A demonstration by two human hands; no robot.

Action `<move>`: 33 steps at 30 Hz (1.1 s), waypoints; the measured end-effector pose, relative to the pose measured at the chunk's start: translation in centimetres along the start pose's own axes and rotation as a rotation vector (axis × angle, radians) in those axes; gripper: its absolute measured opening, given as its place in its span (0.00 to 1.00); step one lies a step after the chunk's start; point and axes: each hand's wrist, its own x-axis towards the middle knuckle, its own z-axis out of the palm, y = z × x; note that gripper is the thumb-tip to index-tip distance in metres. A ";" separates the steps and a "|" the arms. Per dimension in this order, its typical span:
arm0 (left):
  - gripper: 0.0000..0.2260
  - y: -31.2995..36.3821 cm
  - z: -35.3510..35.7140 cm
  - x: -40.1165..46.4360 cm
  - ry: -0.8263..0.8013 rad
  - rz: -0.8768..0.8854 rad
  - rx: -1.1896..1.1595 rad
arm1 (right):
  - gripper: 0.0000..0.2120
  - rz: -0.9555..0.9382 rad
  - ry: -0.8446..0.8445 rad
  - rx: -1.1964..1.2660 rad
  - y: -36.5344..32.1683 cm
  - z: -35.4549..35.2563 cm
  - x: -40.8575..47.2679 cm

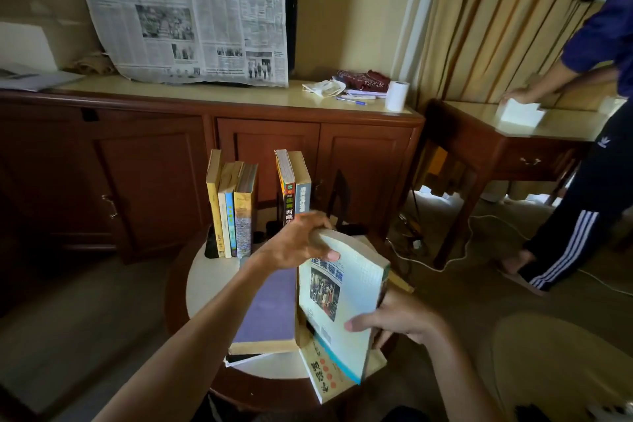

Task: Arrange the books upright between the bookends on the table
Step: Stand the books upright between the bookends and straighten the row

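A pale green book [346, 288] is tilted up above the small round table [205, 281]. My left hand [298, 243] grips its top edge and my right hand [394, 319] holds its lower right side. Under it lie a purple book [270, 308] and a white book with red characters [325, 377]. At the table's far side, three books [231, 205] stand upright against the left black bookend [211, 247]. Two more books [294, 185] stand to their right, with a gap between the groups. The right black bookend [339, 195] rises behind them.
A long wooden cabinet [205, 134] stands behind the table, with a newspaper hung above it, a paper roll [397, 95] and a pen. On the right, another person in a blue top leans over a side table [513, 127]. White cables lie on the carpet.
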 end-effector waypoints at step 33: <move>0.35 -13.9 4.8 -5.2 0.257 -0.526 0.838 | 0.19 -0.142 0.584 0.133 -6.8 -1.8 26.2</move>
